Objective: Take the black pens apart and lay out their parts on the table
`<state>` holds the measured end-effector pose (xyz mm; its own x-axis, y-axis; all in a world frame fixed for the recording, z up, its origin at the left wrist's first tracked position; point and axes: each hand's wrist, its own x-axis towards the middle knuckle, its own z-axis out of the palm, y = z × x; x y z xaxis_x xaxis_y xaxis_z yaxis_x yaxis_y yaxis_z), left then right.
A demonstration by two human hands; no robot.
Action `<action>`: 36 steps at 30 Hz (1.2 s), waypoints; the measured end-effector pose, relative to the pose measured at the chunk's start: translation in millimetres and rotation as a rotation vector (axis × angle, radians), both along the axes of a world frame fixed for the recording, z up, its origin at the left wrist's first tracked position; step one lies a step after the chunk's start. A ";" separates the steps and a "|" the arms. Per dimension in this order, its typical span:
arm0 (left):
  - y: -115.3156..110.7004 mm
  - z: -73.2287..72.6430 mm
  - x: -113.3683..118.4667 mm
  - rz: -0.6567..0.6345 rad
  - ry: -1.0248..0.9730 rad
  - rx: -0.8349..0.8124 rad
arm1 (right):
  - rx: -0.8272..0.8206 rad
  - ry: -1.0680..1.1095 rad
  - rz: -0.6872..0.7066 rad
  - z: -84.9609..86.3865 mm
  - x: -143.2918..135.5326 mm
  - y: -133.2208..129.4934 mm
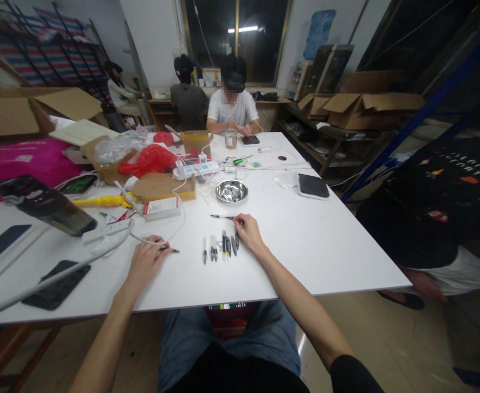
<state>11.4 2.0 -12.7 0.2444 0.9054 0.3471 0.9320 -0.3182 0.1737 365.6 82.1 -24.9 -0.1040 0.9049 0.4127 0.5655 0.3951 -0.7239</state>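
My left hand [147, 260] rests on the white table [305, 251], its fingers closed on a small dark pen part [174, 250] whose tip points right. Farther forward, my right hand [247, 230] pinches the right end of a slim pen refill [220, 216] with a dark tip. Between the hands lie several pen parts in a loose row: clear barrels with dark grips [204, 251] on the left, dark pen pieces [229, 245] on the right, close to my right wrist. Beyond them is a shiny metal bowl [232, 191] with small parts in it.
A dark bottle [47, 204], a phone [55, 284], a white cable [113, 245], a small white box [161, 208] and a power strip [197, 169] crowd the left side. A black-topped device [312, 186] lies right. One person [232, 103] sits opposite; another stands at right.
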 end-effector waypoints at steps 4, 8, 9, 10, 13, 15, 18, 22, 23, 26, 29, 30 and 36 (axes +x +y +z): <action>13.0 6.2 14.5 -0.018 0.053 -0.001 | 0.048 0.032 0.010 3.2 -0.8 -3.8; 30.5 17.9 55.6 -0.036 0.035 -0.059 | 0.075 0.132 0.127 13.7 -6.4 -12.2; 35.5 21.2 69.7 -0.060 0.007 -0.092 | 0.056 0.157 0.172 16.3 -8.1 -14.4; 40.8 24.4 84.5 -0.105 -0.030 -0.107 | 0.027 0.174 0.215 18.4 -9.6 -16.3; 57.0 32.0 127.0 -0.246 -0.146 -0.103 | -0.066 0.193 0.298 21.1 -11.7 -18.9; 66.3 34.8 148.4 -0.338 -0.212 -0.094 | -0.092 0.225 0.278 20.7 -10.4 -17.6; 75.1 34.5 164.0 -0.448 -0.287 -0.083 | -0.090 0.292 0.171 19.6 -6.7 -12.5; 80.9 27.6 156.7 -0.462 -0.279 0.004 | -0.071 0.353 0.035 19.9 -3.2 -4.8; 81.9 25.6 152.4 -0.436 -0.271 0.034 | -0.069 0.376 -0.009 20.3 -2.7 -3.3; 83.6 21.3 141.2 -0.352 -0.307 0.096 | -0.091 0.407 -0.055 21.4 -1.7 -0.8; 83.3 19.9 138.8 -0.326 -0.322 0.112 | -0.141 0.327 0.044 22.3 -2.2 -0.8; 82.9 19.8 140.0 -0.318 -0.312 0.113 | -0.155 0.297 0.075 22.5 -2.6 -1.1; 81.3 17.0 150.5 -0.241 -0.269 0.076 | -0.106 0.317 0.069 24.2 -4.0 -1.6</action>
